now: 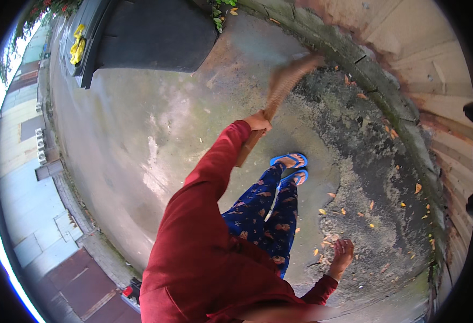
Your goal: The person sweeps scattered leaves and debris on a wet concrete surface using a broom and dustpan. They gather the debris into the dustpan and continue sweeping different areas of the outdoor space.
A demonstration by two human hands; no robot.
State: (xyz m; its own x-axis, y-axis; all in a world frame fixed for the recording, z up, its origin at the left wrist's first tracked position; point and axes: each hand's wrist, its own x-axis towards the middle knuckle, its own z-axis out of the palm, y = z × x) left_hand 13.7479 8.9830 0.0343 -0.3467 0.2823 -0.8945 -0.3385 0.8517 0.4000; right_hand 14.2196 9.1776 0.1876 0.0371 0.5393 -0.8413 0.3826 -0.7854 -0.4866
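Note:
My left hand (258, 121) reaches forward and is closed around a short brown hand broom (282, 89). The broom's handle end sticks out below my fist, on the near side. Its bristle head slants up to the right, blurred by motion, near the foot of the kerb. My right hand (341, 257) hangs at the lower right over the ground, with its fingers loosely bent and nothing visible in them. Fallen leaves (328, 242) lie on the ground near it. Both arms are in dark red sleeves.
A mossy concrete kerb (376, 91) curves along the right beneath a rusty sheet-metal wall (446, 124). A large dark panel or container (155, 35) stands at the top left, with a yellow bundle (77, 46) on its edge. My feet in blue flip-flops (296, 160) stand on wet concrete.

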